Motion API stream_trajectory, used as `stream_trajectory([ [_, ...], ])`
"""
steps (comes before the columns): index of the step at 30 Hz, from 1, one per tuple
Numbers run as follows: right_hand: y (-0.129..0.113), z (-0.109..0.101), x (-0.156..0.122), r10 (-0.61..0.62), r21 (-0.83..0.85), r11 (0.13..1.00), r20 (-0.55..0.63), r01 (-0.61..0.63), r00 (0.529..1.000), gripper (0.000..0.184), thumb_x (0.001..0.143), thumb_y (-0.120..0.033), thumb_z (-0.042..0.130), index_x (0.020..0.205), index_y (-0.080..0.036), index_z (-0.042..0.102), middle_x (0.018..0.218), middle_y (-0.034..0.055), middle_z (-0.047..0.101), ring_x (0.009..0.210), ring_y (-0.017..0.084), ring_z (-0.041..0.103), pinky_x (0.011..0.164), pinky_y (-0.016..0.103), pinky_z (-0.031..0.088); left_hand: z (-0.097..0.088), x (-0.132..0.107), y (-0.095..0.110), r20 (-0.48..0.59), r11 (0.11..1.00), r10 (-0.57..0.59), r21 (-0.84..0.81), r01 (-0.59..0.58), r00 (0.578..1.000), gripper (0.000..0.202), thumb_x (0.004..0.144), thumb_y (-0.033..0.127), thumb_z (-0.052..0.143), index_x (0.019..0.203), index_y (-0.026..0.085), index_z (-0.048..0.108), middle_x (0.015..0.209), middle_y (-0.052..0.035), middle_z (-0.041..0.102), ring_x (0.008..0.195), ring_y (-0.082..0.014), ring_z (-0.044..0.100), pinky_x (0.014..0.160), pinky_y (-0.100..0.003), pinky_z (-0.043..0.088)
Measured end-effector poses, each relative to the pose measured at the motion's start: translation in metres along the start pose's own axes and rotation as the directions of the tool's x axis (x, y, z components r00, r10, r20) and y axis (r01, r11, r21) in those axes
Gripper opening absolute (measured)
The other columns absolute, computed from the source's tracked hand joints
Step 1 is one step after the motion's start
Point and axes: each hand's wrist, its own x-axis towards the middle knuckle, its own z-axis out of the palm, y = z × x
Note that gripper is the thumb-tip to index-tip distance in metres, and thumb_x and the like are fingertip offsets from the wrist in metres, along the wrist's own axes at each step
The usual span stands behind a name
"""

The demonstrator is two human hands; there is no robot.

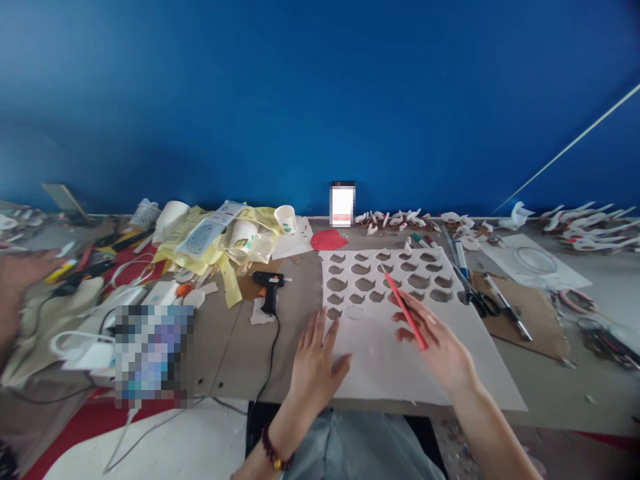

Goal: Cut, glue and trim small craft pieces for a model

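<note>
A white foam-like sheet point(380, 363) lies before me, its upper half cut through with rows of leaf- or bird-shaped holes. Below the rows a faint outline point(356, 312) is drawn on it. My left hand point(319, 353) rests flat at the sheet's left edge, fingers spread and holding nothing. In my right hand point(440, 343) is a slim red craft knife point(406, 312), its thin tip pointing up and away over the holes. Whether the tip touches the sheet I cannot tell. Beyond the sheet's top left corner lies a red oval piece point(329, 240).
A black hot glue gun point(271, 290) with a cord lies left of the sheet. Scissors point(479, 301) and a pen point(507, 307) lie right. A phone point(343, 204) leans on the blue wall near small white cut pieces point(400, 218). Another person's hand point(27, 270) reaches in far left.
</note>
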Motion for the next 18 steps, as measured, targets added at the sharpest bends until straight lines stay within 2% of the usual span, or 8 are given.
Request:
stream_trajectory([
  [2, 0.008, 0.001, 0.005, 0.032, -0.045, 0.998, -0.03, -0.034, 0.999, 0.039, 0.087, -0.038, 0.051, 0.125, -0.029, 0.052, 0.129, 0.0115, 0.054, 0.073, 0.018, 0.058, 0.055, 0.032, 0.049, 0.0, -0.001, -0.001, -0.022, 0.993, -0.089, -0.076, 0.087, 0.996, 0.06, 0.082, 0.03, 0.058, 0.138, 0.019, 0.039, 0.148, -0.0162, 0.036, 0.135, -0.0349, 0.035, 0.101, -0.052, 0.041],
  [5, 0.022, 0.001, 0.013, 0.05, -0.048, 0.997, -0.061, -0.053, 0.997, 0.046, 0.082, -0.032, 0.058, 0.126, -0.033, 0.046, 0.118, 0.007, 0.058, 0.052, 0.009, 0.046, 0.041, 0.024, 0.037, -0.004, 0.003, -0.005, -0.046, 0.943, -0.177, -0.293, 0.156, 0.983, 0.06, 0.082, 0.028, 0.058, 0.138, 0.02, 0.036, 0.143, -0.0152, 0.042, 0.131, -0.0313, 0.041, 0.102, -0.05, 0.04],
  [8, 0.031, 0.001, 0.018, 0.071, 0.006, 0.998, -0.059, -0.07, 0.996, 0.039, 0.08, -0.031, 0.059, 0.118, -0.027, 0.054, 0.089, 0.0019, 0.059, 0.046, 0.007, 0.038, 0.039, 0.021, 0.029, -0.01, 0.018, -0.012, -0.031, 0.785, -0.291, -0.578, 0.22, 0.956, 0.066, 0.079, 0.031, 0.063, 0.137, 0.02, 0.035, 0.138, -0.0147, 0.047, 0.121, -0.0277, 0.051, 0.096, -0.043, 0.045],
  [11, 0.033, 0.001, 0.018, 0.111, -0.024, 0.993, -0.068, -0.113, 0.992, 0.029, 0.083, -0.042, 0.057, 0.096, -0.018, 0.064, 0.064, -0.0015, 0.049, 0.045, 0.007, 0.034, 0.039, 0.021, 0.025, -0.019, 0.04, -0.022, 0.151, 0.499, -0.44, -0.778, 0.381, 0.885, 0.074, 0.072, 0.036, 0.07, 0.135, 0.019, 0.037, 0.128, -0.0156, 0.053, 0.091, -0.0206, 0.063, 0.074, -0.032, 0.051],
  [13, 0.033, 0.002, 0.016, 0.132, -0.075, 0.988, -0.064, -0.137, 0.989, 0.034, 0.081, -0.049, 0.059, 0.089, -0.016, 0.065, 0.057, -0.0032, 0.044, 0.043, 0.007, 0.03, 0.038, 0.021, 0.02, -0.025, 0.054, -0.026, 0.279, 0.324, -0.497, -0.819, 0.474, 0.821, 0.074, 0.07, 0.036, 0.073, 0.133, 0.017, 0.04, 0.12, -0.0147, 0.059, 0.083, -0.0179, 0.063, 0.071, -0.03, 0.05],
  [14, 0.033, 0.002, 0.016, 0.136, -0.094, 0.986, -0.058, -0.141, 0.989, 0.035, 0.08, -0.051, 0.061, 0.089, -0.016, 0.065, 0.057, -0.0037, 0.043, 0.043, 0.006, 0.029, 0.038, 0.021, 0.018, -0.028, 0.06, -0.027, 0.342, 0.258, -0.481, -0.825, 0.503, 0.808, 0.073, 0.069, 0.035, 0.074, 0.132, 0.017, 0.042, 0.116, -0.0137, 0.061, 0.086, -0.0185, 0.063, 0.074, -0.03, 0.049],
  [16, 0.034, 0.004, 0.014, 0.145, -0.108, 0.983, -0.051, -0.15, 0.988, 0.036, 0.078, -0.05, 0.063, 0.09, -0.017, 0.065, 0.057, -0.0041, 0.042, 0.043, 0.006, 0.027, 0.039, 0.02, 0.015, -0.031, 0.067, -0.026, 0.417, 0.174, -0.422, -0.834, 0.523, 0.805, 0.061, 0.068, 0.032, 0.075, 0.122, 0.015, 0.053, 0.107, -0.0117, 0.067, 0.093, -0.021, 0.063, 0.082, -0.031, 0.047],
  [18, 0.035, 0.005, 0.013, 0.154, -0.093, 0.983, -0.061, -0.159, 0.986, 0.034, 0.079, -0.049, 0.062, 0.087, -0.017, 0.064, 0.056, -0.0048, 0.04, 0.043, 0.006, 0.025, 0.039, 0.021, 0.014, -0.032, 0.069, -0.024, 0.474, 0.133, -0.375, -0.823, 0.552, 0.797, 0.046, 0.067, 0.032, 0.075, 0.108, 0.013, 0.063, 0.099, -0.0102, 0.07, 0.097, -0.0235, 0.063, 0.086, -0.032, 0.045],
])
